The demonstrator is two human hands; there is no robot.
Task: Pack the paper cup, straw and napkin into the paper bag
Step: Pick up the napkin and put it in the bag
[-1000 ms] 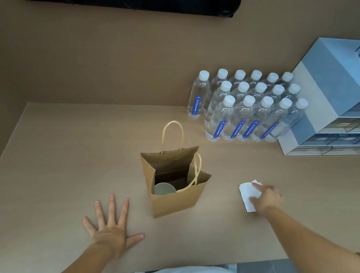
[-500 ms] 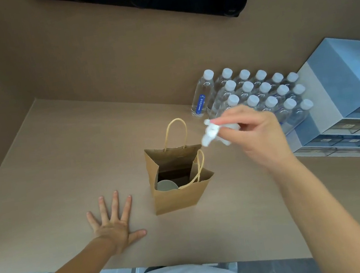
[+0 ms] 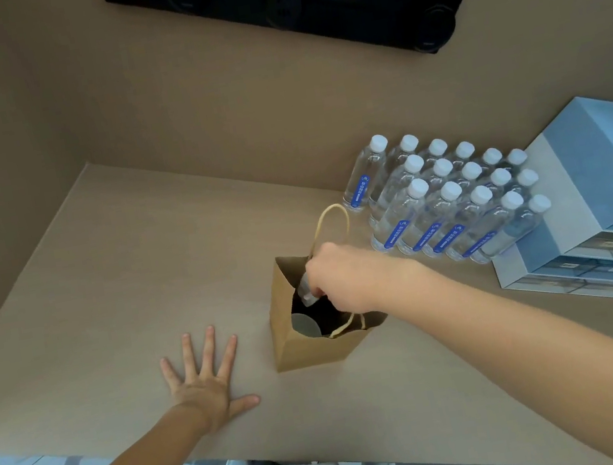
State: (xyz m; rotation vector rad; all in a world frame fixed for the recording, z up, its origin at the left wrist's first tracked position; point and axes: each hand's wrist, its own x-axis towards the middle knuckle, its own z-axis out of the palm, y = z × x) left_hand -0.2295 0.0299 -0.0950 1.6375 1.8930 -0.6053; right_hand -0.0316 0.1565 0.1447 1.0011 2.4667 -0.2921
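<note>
A brown paper bag [image 3: 308, 349] with twisted paper handles stands open on the wooden table [image 3: 114, 305]. Inside it the rim of a paper cup [image 3: 304, 324] shows pale against the dark interior. My right hand [image 3: 339, 279] reaches into the bag's mouth, pinching a folded white napkin [image 3: 307, 292] that hangs just inside the opening above the cup. My left hand [image 3: 205, 379] lies flat on the table left of the bag, fingers spread, holding nothing. No straw is visible.
Several small water bottles [image 3: 449, 200] with white caps stand in rows right behind the bag. A blue and white box [image 3: 590, 193] sits at the far right. A tan wall with a black bar [image 3: 299, 2] rises behind the table.
My right hand picked the napkin off the table at the right, carried it up over the bag, and has now lowered it into the bag's mouth. My left hand stayed flat.
</note>
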